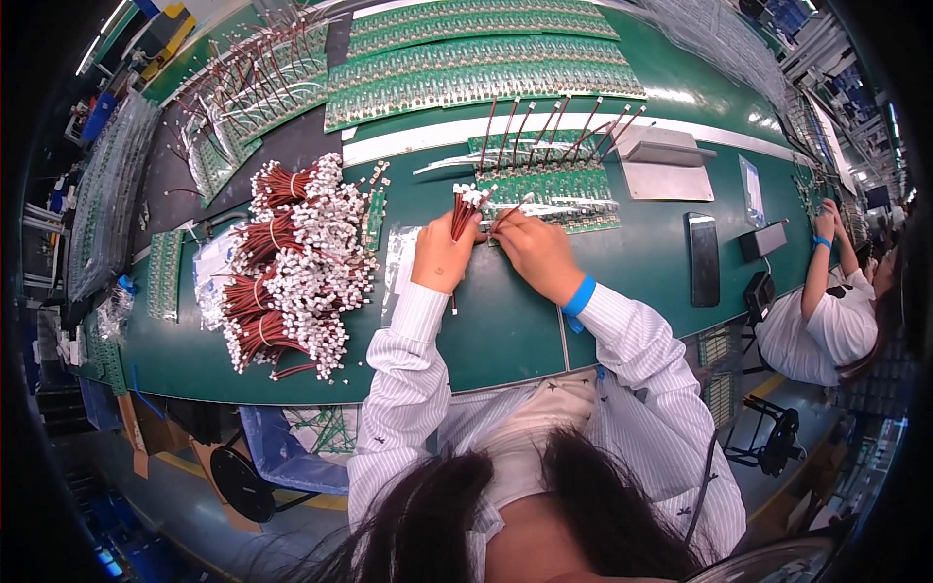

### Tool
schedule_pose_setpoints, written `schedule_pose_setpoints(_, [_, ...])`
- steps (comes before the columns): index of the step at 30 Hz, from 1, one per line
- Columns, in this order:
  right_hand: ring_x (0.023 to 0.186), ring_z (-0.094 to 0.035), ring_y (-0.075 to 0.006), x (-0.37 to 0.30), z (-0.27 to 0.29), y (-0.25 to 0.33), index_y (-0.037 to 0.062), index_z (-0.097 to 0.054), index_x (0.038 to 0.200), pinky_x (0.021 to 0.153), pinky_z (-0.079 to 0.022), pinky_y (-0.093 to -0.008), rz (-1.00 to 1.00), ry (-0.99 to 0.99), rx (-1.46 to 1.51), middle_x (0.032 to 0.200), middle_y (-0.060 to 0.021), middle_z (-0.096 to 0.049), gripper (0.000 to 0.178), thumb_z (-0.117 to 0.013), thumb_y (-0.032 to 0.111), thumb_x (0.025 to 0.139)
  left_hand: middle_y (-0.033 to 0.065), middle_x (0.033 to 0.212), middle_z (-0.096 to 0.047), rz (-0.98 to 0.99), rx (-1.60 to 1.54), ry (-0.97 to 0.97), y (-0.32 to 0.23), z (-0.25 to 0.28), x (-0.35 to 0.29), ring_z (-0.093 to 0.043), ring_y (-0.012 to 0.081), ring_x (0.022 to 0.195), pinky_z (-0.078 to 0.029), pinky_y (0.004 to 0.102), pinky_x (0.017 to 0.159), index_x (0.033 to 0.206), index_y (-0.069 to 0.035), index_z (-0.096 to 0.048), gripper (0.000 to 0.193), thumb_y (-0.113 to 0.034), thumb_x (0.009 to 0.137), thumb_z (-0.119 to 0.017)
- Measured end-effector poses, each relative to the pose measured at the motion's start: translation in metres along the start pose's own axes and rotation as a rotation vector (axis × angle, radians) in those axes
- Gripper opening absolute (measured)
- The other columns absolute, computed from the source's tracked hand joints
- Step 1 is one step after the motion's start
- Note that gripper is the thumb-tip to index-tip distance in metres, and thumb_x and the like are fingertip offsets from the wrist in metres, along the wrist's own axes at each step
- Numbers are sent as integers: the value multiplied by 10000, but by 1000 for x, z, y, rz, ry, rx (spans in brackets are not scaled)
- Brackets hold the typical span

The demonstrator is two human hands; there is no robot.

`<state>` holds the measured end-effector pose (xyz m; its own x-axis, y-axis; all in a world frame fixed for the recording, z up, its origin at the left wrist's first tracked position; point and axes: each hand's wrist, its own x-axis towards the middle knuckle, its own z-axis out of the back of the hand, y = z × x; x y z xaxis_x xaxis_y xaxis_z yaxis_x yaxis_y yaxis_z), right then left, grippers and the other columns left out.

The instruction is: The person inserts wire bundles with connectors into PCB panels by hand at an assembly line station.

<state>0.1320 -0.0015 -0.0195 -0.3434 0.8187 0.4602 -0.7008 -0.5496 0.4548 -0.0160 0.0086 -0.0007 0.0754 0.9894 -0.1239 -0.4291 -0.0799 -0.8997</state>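
My left hand (439,257) is closed round a small bundle of red-brown cables (462,222), their white connectors sticking up above the fingers. Close beside it, my right hand (544,258) pinches a single cable (513,208) with a white end at the near left edge of a green circuit board panel (573,183). Several cables stand up from the panel's far part, and white strips lie across it. A blue band (580,295) circles my right wrist. To the left lies a big pile of bundled cables (260,238) with white connectors.
Rows of green circuit boards (476,73) cover the back of the green table (505,345). Wired boards (262,92) stand at back left. To the right are a bent metal plate (671,175), a dark phone (704,260) and a black box (763,240). A co-worker (821,325) sits further right.
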Motion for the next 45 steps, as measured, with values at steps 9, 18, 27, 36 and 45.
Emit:
schedule_pose_setpoints(9, [638, -537, -172, -2, -5, 7, 62, -534, 759, 507, -428, -298, 191, 1, -358, 755, -27, -520, 109, -531, 84, 651, 118, 590, -590, -1, 30, 19, 4, 3, 2, -493, 211, 343, -392, 318, 370, 738, 37, -540, 291, -247, 786, -499])
schedule_pose_setpoints(18, [638, -555, -212, -7, 8, -9, 65, -561, 741, 515, -442, -320, 36, -29, 24, 766, -35, -551, 82, -575, 120, 682, 170, 590, -552, -6, -637, 356, -3, 16, 1, -313, 73, 268, -266, 209, 267, 739, 16, -429, 301, -260, 856, -405])
schedule_pose_setpoints(27, [528, -525, -102, -1, 72, 19, 15, -577, 762, 477, -406, -220, -233, -130, 380, 648, -50, -573, 64, -583, 62, 718, 71, 475, -443, -18, -683, 707, -13, 10, -14, -301, 63, 275, -254, 197, 279, 759, 15, -436, 328, -290, 866, -384])
schedule_pose_setpoints(36, [530, -519, -69, 0, 93, 32, -3, -579, 787, 465, -404, -188, -163, -222, 437, 652, -49, -575, 68, -578, 16, 721, 44, 464, -428, 3, -678, 871, -15, 0, -16, -314, 59, 292, -265, 201, 290, 745, -4, -429, 287, -265, 861, -406])
schedule_pose_setpoints(45, [597, -571, -164, -20, 114, 44, -63, -512, 817, 536, -478, -257, -192, -411, 794, 665, -121, -567, 62, -510, -33, 762, 48, 477, -386, 1, -1014, 595, -13, -4, -17, -318, 100, 280, -265, 225, 272, 726, -43, -366, 311, -319, 869, -357])
